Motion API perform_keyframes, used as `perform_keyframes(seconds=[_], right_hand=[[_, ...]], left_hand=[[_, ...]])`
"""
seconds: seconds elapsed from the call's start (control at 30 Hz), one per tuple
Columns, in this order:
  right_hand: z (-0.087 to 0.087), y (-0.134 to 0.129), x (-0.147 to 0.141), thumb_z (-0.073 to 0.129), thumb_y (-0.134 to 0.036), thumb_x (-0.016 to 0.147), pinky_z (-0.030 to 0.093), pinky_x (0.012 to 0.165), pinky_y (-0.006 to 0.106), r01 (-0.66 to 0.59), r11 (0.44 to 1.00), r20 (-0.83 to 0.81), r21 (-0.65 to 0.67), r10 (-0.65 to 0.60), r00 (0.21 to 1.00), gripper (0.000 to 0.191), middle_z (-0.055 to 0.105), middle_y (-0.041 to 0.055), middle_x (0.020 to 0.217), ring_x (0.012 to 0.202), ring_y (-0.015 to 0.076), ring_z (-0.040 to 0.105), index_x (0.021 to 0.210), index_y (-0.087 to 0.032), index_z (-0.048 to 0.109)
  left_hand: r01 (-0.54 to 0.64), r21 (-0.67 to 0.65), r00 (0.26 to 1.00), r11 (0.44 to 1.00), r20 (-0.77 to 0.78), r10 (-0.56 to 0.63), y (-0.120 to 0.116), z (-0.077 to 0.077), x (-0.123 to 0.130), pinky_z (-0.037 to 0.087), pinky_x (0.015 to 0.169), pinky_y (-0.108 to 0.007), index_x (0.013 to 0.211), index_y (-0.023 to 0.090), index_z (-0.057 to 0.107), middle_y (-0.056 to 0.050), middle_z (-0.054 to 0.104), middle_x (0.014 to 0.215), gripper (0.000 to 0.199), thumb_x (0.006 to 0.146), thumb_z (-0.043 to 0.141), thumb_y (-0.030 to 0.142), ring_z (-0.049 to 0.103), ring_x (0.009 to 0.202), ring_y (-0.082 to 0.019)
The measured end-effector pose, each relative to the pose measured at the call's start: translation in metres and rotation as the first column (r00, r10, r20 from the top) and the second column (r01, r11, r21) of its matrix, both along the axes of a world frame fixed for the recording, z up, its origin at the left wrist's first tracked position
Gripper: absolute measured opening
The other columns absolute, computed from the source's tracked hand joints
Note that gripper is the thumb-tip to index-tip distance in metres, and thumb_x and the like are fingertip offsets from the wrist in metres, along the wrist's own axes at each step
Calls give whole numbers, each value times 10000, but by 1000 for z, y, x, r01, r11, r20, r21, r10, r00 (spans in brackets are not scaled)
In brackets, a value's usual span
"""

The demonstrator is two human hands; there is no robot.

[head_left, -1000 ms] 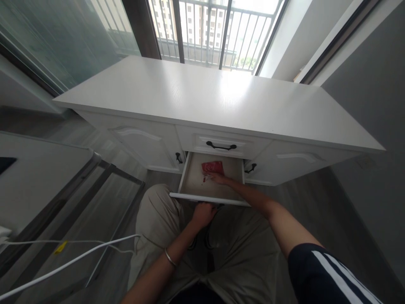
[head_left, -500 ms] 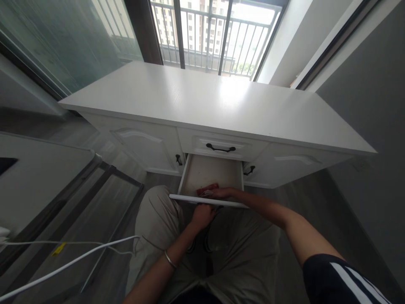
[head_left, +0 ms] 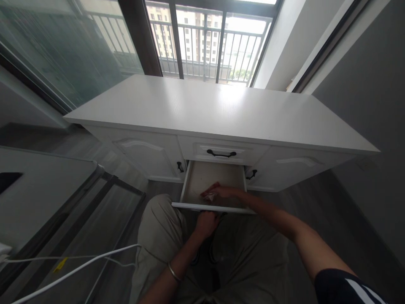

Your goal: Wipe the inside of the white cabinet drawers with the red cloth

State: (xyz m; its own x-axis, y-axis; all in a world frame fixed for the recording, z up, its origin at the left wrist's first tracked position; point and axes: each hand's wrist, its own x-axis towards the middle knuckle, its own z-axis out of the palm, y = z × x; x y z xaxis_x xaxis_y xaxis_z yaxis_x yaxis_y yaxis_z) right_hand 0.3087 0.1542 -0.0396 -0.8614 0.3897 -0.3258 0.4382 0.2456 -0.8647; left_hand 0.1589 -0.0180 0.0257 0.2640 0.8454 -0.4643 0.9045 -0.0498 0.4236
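Observation:
A lower drawer (head_left: pixel 191 179) of the white cabinet stands pulled out above my knees. My left hand (head_left: pixel 207 223) is closed at the outside of its front panel, wrapped round the drawer handle, which the fingers mostly hide. Inside the drawer, my right hand (head_left: pixel 225 192) reaches in from the right and presses a crumpled reddish and whitish cloth (head_left: pixel 209 196) against the drawer bottom. The fingers are bunched on the cloth, partly covering it.
The white cabinet top (head_left: pixel 196 107) spans the view ahead. An upper drawer with a dark handle (head_left: pixel 221 153) is closed above the open one. Cabinet doors flank both sides. At left are a table (head_left: pixel 47 177) and a white cable (head_left: pixel 79 268) running to my knee.
My right hand has shifted slightly within the drawer, and the cloth has bunched up under it. My left hand stays at the drawer front. The view has tilted a little.

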Motion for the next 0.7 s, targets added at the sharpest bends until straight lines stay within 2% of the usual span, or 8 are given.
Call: perform_keyframes(seconds=[0.07, 0.13, 0.2, 0.33, 0.43, 0.53, 0.6, 0.7], right_hand=[[15, 20, 7, 651, -166, 901, 486, 1126, 402, 95, 950, 67, 298, -120, 990, 462, 708, 102, 1373, 1260, 268, 666, 1358, -205, 695], [27, 37, 16, 606, -172, 953, 460, 1156, 433, 204, 816, 79, 541, -291, 954, 499, 660, 144, 1435, 1310, 296, 629, 1451, -202, 628], [34, 49, 26, 491, -144, 1005, 426, 1184, 473, 253, 687, 67, 681, -403, 913, 501, 626, 176, 1465, 1348, 317, 590, 1495, -193, 586], [23, 64, 45, 423, -123, 1010, 409, 1181, 543, 244, 531, 85, 812, -521, 850, 480, 642, 198, 1428, 1345, 365, 565, 1435, -186, 637], [0, 69, 52, 433, -111, 980, 362, 1214, 577, 286, 519, 92, 805, -587, 804, 502, 656, 181, 1415, 1364, 363, 547, 1423, -214, 645], [-26, 71, 52, 376, -80, 941, 241, 1277, 606, 341, 550, 86, 763, -608, 789, 639, 558, 169, 1546, 1489, 332, 433, 1552, -195, 522], [-40, 73, 51, 342, -57, 913, 208, 1297, 588, 386, 576, 81, 721, -623, 778, 712, 484, 164, 1614, 1544, 296, 364, 1610, -167, 442], [-52, 80, 55, 362, -44, 875, 231, 1306, 519, 439, 609, 77, 661, -637, 767, 737, 457, 159, 1637, 1551, 256, 360, 1601, -138, 455]], left_hand=[[4, -5, 1000, 1000, -9, -4, -1, -2, 0, 553, 1001, -386, 1198, 227, 799, -136, 801, 1140, 404, 1040, 459, 376, 743, 1118, -274], [6, -5, 1000, 1000, -15, -6, -2, -4, 0, 558, 978, -385, 1178, 231, 806, -136, 806, 1112, 414, 1046, 444, 379, 753, 1079, -271], [8, -2, 1000, 1000, -15, -8, -2, -4, 0, 558, 970, -383, 1188, 239, 803, -133, 806, 1117, 417, 1051, 433, 373, 756, 1064, -266], [10, 7, 1000, 1000, -9, -10, -2, -4, 0, 556, 970, -378, 1212, 251, 794, -130, 804, 1135, 407, 1051, 437, 363, 754, 1072, -261], [11, 7, 1000, 1000, -4, -11, -3, -4, 0, 556, 967, -368, 1224, 254, 789, -126, 805, 1141, 399, 1051, 447, 361, 755, 1073, -256], [11, 1, 1000, 1000, -1, -11, -3, -5, 0, 560, 952, -357, 1227, 256, 788, -120, 808, 1135, 386, 1044, 465, 363, 757, 1064, -252], [9, -2, 1000, 1000, -2, -9, -3, -7, 0, 560, 955, -359, 1227, 261, 788, -120, 809, 1128, 385, 1043, 464, 359, 756, 1064, -251], [9, -4, 1000, 1000, -1, -9, -2, -8, 0, 559, 964, -366, 1233, 272, 786, -117, 809, 1125, 387, 1040, 463, 361, 753, 1068, -251]])
